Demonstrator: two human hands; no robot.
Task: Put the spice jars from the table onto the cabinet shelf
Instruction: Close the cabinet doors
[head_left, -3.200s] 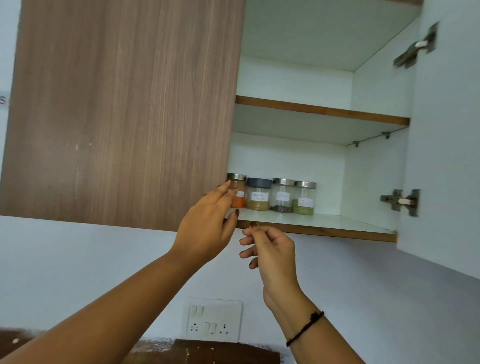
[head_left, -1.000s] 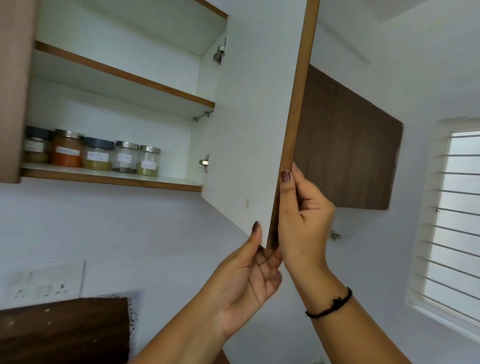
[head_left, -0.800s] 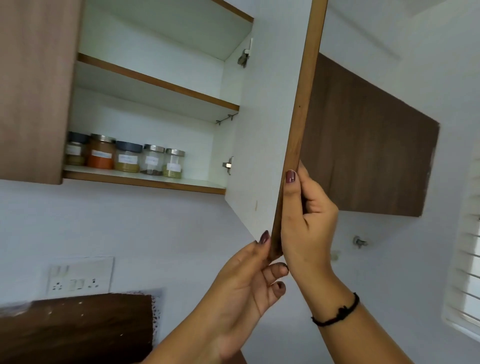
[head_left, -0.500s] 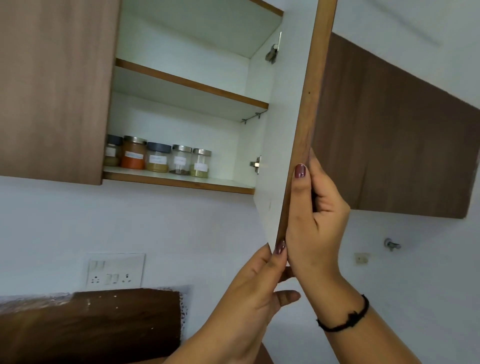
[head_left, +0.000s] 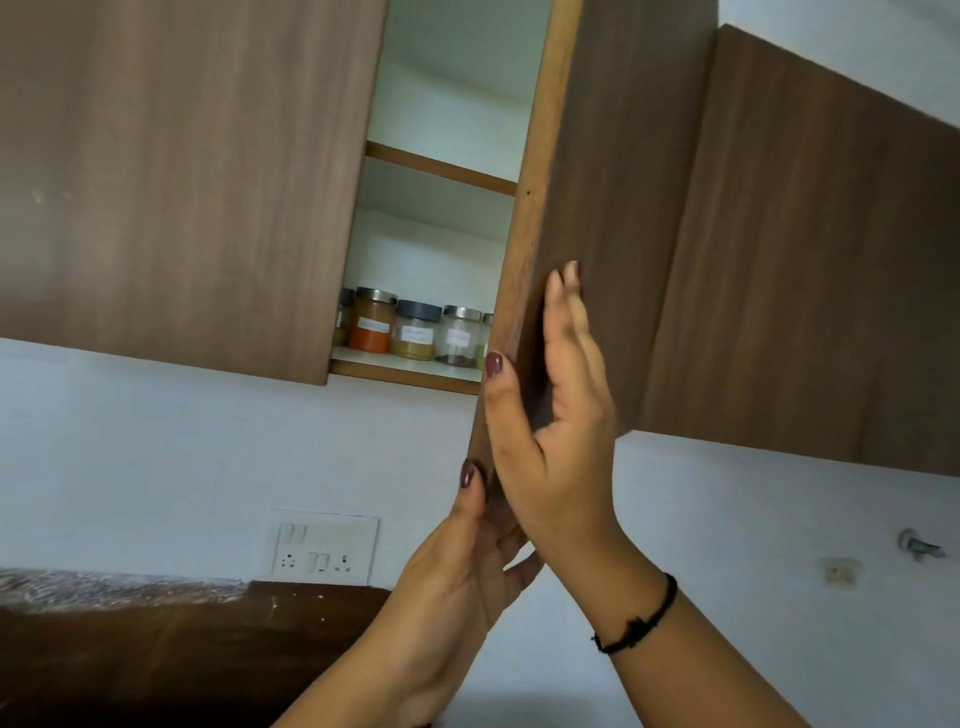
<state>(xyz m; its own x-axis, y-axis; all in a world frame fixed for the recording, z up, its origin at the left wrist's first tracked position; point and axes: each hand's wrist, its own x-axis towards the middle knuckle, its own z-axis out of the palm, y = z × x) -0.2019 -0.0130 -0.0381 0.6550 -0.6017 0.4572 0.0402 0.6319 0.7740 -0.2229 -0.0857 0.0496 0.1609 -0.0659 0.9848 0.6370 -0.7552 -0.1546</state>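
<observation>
Head view, labelled glass spice jars (head_left: 415, 335), metal and dark lids

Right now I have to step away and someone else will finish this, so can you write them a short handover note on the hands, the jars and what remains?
Left hand: fingers at the bottom corner of the right cabinet door, holding no jar.
Right hand: palm flat on the door's outer face, thumb on its edge, holding no jar.
Spice jars: in a row on the lower shelf, visible through the gap; the orange-filled jar is near the left.
Done: jars shelved; no table in view, so I cannot confirm none remain.
Left: door is partly open; push it shut.
</observation>
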